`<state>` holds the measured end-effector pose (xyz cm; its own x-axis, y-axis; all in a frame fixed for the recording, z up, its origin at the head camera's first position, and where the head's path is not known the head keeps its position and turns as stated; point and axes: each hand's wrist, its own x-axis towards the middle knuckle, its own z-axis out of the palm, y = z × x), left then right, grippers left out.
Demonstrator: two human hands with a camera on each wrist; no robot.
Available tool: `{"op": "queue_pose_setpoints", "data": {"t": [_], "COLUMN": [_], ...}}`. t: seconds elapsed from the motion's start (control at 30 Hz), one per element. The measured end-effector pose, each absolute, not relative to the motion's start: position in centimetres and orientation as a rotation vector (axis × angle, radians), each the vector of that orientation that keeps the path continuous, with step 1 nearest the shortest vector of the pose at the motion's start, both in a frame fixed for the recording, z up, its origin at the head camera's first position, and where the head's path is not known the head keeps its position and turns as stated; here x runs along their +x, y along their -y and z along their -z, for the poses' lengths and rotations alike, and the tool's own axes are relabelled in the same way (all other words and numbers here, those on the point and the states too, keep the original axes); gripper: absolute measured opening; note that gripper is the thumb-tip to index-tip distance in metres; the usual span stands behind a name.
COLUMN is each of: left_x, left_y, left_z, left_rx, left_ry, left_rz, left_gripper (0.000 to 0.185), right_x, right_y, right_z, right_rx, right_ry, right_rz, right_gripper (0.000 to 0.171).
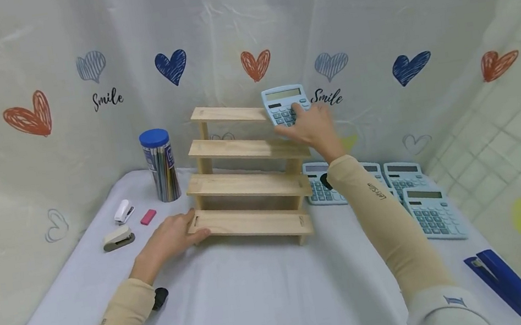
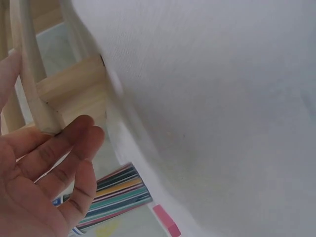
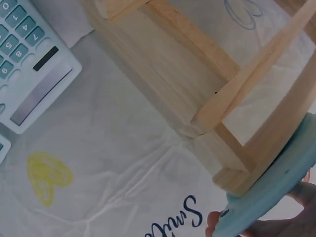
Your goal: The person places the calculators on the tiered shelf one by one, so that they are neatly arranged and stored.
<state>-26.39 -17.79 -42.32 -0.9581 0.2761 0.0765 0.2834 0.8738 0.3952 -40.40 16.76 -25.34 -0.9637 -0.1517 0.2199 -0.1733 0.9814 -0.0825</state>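
Note:
A light-blue calculator (image 1: 284, 104) is in my right hand (image 1: 315, 128), at the right end of the top board of a stepped wooden rack (image 1: 248, 182). In the right wrist view, the calculator (image 3: 276, 192) lies against the end of that board, with fingers around its edge. My left hand (image 1: 168, 242) grips the left end of the rack's lowest board. The left wrist view has the thumb on one side of the wood (image 2: 74, 84) and the other fingers on the far side, partly bent.
Several more calculators (image 1: 432, 213) lie right of the rack. A blue stapler (image 1: 504, 281) is at the front right. On the left are a blue-lidded tub of pencils (image 1: 161, 168), two small staplers (image 1: 118, 237) and a pink eraser (image 1: 148, 217). A patterned curtain (image 1: 200, 21) hangs behind.

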Motion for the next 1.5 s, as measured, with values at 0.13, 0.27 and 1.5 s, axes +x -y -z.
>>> {"op": "queue_pose_setpoints", "data": {"t": [0.13, 0.27, 1.5], "left_x": [-26.2, -26.2, -26.2], "left_y": [17.8, 17.9, 17.8], "left_z": [42.5, 42.7, 42.5], "left_rx": [-0.443, -0.438, -0.425], "left_ry": [3.024, 3.021, 3.014], "left_rz": [0.647, 0.642, 0.642], "left_gripper": [0.077, 0.077, 0.077], "right_x": [-40.8, -40.9, -43.6], "right_y": [-15.5, -14.6, -3.3], "right_z": [25.5, 25.6, 26.3], "right_rx": [0.257, 0.317, 0.467], "right_ry": [2.907, 2.916, 2.942], "right_rz": [-0.058, -0.079, -0.317], "right_gripper": [0.097, 0.098, 0.092]}}
